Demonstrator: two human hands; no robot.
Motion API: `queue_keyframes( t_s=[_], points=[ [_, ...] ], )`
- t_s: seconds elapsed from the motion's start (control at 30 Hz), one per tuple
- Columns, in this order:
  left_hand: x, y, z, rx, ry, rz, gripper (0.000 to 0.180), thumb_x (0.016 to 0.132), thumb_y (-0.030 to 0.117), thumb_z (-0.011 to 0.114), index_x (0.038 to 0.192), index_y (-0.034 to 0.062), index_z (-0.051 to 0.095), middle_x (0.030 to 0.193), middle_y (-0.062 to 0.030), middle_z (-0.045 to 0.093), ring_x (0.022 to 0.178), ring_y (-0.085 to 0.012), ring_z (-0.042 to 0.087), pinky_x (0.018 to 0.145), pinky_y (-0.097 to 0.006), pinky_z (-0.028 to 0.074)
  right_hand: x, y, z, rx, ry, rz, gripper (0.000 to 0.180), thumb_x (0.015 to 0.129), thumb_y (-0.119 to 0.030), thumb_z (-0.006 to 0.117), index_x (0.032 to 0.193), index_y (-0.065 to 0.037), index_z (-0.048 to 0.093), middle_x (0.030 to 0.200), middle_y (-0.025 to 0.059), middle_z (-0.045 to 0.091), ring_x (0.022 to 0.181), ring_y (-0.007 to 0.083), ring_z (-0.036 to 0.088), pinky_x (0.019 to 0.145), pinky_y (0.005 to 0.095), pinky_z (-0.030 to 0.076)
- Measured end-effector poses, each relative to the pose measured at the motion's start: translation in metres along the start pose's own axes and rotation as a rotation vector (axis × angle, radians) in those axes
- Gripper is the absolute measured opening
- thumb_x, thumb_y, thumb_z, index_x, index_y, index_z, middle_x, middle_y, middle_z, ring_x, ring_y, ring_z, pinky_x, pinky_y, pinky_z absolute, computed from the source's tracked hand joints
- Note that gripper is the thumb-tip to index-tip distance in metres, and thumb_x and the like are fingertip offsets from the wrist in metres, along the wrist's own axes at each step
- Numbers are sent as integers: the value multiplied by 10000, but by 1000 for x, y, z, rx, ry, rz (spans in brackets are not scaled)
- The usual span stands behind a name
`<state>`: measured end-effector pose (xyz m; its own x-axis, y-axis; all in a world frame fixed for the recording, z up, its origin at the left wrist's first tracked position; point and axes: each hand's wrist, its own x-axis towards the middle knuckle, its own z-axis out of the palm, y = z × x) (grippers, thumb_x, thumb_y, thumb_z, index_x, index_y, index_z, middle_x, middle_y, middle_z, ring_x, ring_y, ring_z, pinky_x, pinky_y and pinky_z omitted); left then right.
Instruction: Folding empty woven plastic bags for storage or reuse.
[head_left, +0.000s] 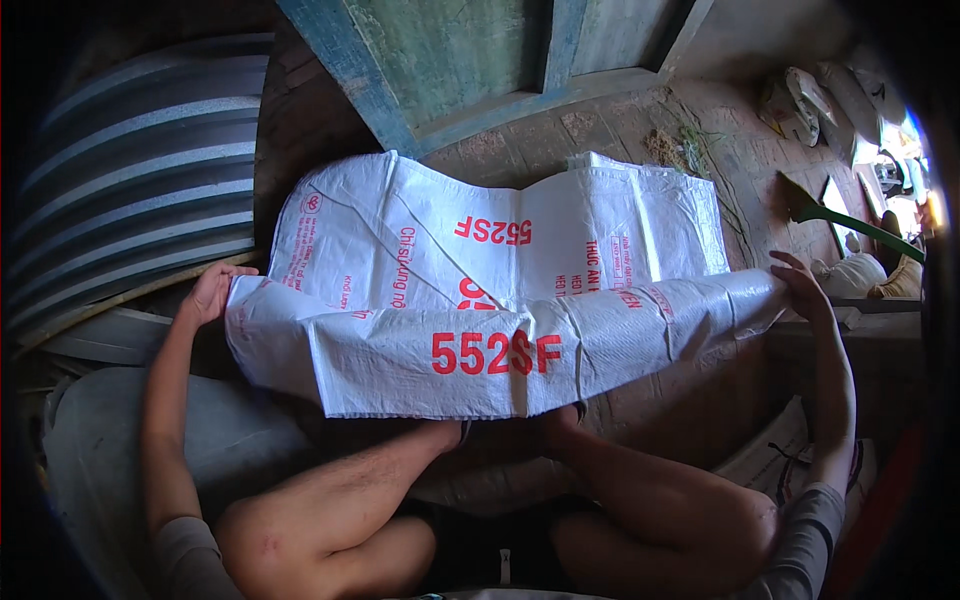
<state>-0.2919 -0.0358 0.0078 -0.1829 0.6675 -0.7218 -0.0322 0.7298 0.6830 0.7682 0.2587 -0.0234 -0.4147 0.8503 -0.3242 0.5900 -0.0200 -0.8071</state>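
A large white woven plastic sack (620, 330) with red print stretches between my hands, over my lower legs and the floor. Its near part is folded over toward me, with the near edge hanging above my feet. My left hand (212, 291) pinches the sack's left corner at the fold. At the right end of the fold, my right hand (798, 284) grips the other corner. The sack's far part spreads out behind the fold, its surface creased and wavy. My feet are mostly hidden under it.
Corrugated metal sheets (150, 150) lean at the left, beside a thin pole (130, 296). A blue-green wooden door (450, 60) stands ahead. Filled sacks (835, 105) and a green-handled broom (850, 220) are at the far right. Dry plant scraps (675, 152) lie on the brick floor (550, 140).
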Motion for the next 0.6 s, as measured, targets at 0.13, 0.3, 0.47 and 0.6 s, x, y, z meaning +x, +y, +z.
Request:
queue_keyframes(
  t_s=[0.13,0.3,0.47,0.6],
  points=[
    [10,-3,4,-8,20,56,550,979,367,372,1347,8,567,1224,-184,681,1114,-268,650,1050,-416,479,8,43,-23,91,172,78,495,905,47,603,1388,-45,537,1509,160,464,1298,332,553,1012,407,501],
    [-13,8,10,-87,-70,12,673,994,439,345,1576,101,320,1347,-256,604,1217,-319,617,1087,-479,450,37,13,1,517,600,182,611,961,-322,614,1518,-171,412,1472,107,500,1217,296,620,925,401,527],
    [-11,23,2,9,-78,-14,718,1000,508,327,1595,107,297,1350,-266,603,1232,-309,615,1097,-465,444,34,5,-5,389,609,206,577,983,-394,590,1501,-191,436,1466,96,508,1248,300,602,954,433,506],
    [-16,39,-19,36,-13,50,721,1002,547,305,1595,136,310,1239,-240,676,1133,-270,671,1040,-414,497,36,7,11,221,528,341,584,968,-449,603,1475,-198,459,1465,100,508,1223,304,602,942,447,495]
  ],
)
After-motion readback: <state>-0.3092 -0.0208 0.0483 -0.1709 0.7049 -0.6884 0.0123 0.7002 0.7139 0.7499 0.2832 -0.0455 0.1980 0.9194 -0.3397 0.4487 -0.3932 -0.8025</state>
